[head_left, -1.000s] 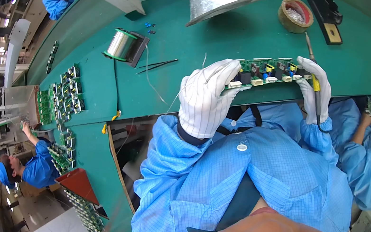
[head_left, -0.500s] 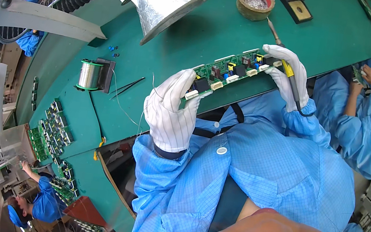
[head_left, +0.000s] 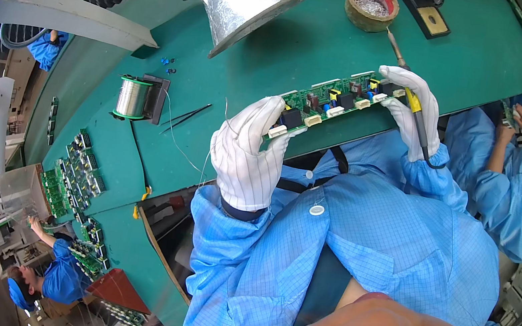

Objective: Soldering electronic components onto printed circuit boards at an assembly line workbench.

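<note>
A long green circuit board (head_left: 314, 98), crowded with white connectors and black, yellow and blue parts, is held slightly tilted above the green bench mat. My left hand (head_left: 245, 154), in a white striped glove, is closed round its left end. My gloved right hand (head_left: 414, 108) pinches the right end. That same hand also keeps a soldering iron (head_left: 413, 101) with a yellow and black handle, its tip pointing up and away from the board. Thin solder wire (head_left: 183, 153) runs from the spool (head_left: 131, 98) toward my left hand; whether the fingers grip it is unclear.
Black tweezers (head_left: 187, 117) lie beside the spool. A silver fume hood (head_left: 248, 2) hangs over the far bench. Beyond the board are a round tub (head_left: 394, 14) of small clear bits and an iron stand (head_left: 432, 21). More boards (head_left: 81, 170) lie left; people work on both sides.
The whole view has shifted slightly, so the bench things appear a little farther right. Both hands keep the same hold on the board, and the iron stays in my right hand.
</note>
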